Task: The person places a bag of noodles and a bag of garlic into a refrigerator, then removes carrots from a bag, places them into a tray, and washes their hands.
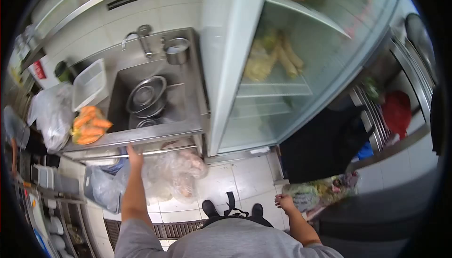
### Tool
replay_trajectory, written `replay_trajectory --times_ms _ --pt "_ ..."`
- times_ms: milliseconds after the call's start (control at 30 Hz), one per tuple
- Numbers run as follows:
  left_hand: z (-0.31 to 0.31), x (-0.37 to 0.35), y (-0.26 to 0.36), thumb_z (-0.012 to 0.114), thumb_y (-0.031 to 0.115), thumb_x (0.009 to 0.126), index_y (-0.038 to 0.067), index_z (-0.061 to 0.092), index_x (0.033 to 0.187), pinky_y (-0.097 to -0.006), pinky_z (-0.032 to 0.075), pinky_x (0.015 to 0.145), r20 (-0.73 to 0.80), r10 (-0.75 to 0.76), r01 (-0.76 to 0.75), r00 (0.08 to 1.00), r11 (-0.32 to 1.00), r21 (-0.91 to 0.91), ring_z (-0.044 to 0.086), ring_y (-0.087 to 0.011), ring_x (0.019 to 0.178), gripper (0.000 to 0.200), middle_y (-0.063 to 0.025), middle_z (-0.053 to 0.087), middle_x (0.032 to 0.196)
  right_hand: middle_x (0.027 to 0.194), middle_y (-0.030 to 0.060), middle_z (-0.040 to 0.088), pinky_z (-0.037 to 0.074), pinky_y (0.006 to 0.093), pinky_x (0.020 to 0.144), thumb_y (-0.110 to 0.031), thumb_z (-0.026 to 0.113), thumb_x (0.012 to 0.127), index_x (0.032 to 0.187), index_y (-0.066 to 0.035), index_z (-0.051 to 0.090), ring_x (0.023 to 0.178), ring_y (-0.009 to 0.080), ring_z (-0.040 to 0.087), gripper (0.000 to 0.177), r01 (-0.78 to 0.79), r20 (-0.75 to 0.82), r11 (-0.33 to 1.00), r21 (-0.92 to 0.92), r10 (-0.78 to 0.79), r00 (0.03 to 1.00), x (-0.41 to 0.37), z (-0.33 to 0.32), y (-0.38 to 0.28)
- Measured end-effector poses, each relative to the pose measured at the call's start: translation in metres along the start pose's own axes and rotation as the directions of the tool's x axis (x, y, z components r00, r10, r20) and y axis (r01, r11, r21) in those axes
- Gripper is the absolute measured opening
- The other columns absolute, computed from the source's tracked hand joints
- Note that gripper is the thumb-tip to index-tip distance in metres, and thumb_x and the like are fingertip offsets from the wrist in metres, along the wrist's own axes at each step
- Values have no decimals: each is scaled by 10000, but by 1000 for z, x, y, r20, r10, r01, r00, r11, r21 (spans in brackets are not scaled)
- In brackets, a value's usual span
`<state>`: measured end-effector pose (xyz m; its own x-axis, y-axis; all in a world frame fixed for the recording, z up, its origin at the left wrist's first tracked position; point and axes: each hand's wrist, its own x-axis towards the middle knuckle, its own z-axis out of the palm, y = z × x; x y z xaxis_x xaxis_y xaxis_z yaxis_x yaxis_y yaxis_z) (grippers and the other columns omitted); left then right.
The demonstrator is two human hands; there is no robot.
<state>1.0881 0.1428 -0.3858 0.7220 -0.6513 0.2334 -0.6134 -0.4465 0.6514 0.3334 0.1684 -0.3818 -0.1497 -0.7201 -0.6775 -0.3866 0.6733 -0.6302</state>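
My left hand [134, 155] is at the front of the steel sink [179, 131], overlapping the rail below its edge, with a finger stretched up toward the edge. It shows no object in it. Just above and left of it, a bag of carrots [90, 125] lies on the counter corner. Low at my side hangs my right hand [284, 202], fingers loosely bent and apart, with nothing in them. Nearest to it are bagged leafy vegetables [306, 195] on the floor.
Metal bowls [147, 95] sit in the basin, near a faucet [137, 41] and a steel pot [177, 51]. A white plastic bin [90, 85] and plastic bag [52, 114] stand left. Clear bags [176, 175] lie under the sink. A glass-door fridge [268, 103] holds vegetables.
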Motion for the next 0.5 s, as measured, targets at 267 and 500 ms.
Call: replay_trajectory --times_ms 267,500 --pt "65 -410 -47 718 238 756 10 615 1129 -423 515 830 963 -175 -150 206 966 208 634 -364 961 449 -163 674 1055 599 -26 484 346 237 444 -172 577 902 805 -78 584 492 79 425 136 417 -117 824 384 -404 907 30 -98 -140" --pt "21 -337 5 642 132 807 22 633 1093 -344 499 740 602 -413 615 683 770 -170 617 -273 870 307 -153 665 951 1321 97 534 359 325 1013 -455 536 945 1326 -31 487 1206 212 491 572 909 -652 284 306 -633 417 81 -240 -381"
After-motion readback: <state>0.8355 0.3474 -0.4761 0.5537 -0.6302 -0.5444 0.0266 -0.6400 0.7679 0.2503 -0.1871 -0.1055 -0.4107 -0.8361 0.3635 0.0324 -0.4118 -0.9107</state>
